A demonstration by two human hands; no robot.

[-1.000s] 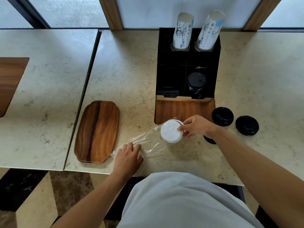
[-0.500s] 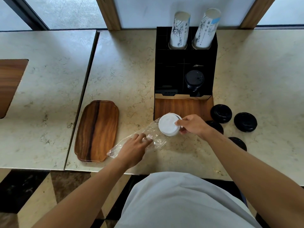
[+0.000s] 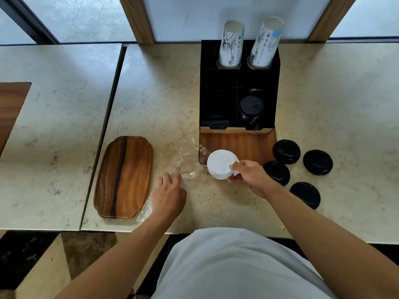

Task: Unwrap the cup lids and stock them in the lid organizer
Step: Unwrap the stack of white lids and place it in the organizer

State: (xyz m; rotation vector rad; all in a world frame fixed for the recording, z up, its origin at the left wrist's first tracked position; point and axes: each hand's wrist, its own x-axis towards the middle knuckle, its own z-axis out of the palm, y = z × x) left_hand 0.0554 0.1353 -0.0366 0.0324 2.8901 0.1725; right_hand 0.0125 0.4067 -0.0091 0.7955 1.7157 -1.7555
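The right hand [image 3: 251, 176] pinches a short stack of round white plastic cup lids [image 3: 220, 164], thumb on top near the rim and the fingers curled beneath, holding it just in front of the wooden front shelf of the black box-shaped lid organizer [image 3: 238, 100]. The top lid shows a flat, smooth disc with a raised edge, and the layered rims of the lids below it peek out at the near side. A crumpled clear plastic wrapper [image 3: 183, 167] trails off to the left from the stack, glinting and creased, and whether any of it is around the lids I cannot tell. The left hand [image 3: 168, 196] lies flat on that wrapper with its fingers extended, pressing it against the beige marble counter [image 3: 159, 91]. Inside the organizer, a stack of black lids [image 3: 251, 108] sits in the right-hand compartment, and two tall sleeves of printed paper cups [image 3: 248, 43] stand in the back slots, leaning slightly. Four loose round black lids [image 3: 301, 169] lie flat on the counter to the right of the organizer, near each other but apart. An oblong dark-grained wooden tray [image 3: 124, 176] rests on the counter to the left of the wrapper.
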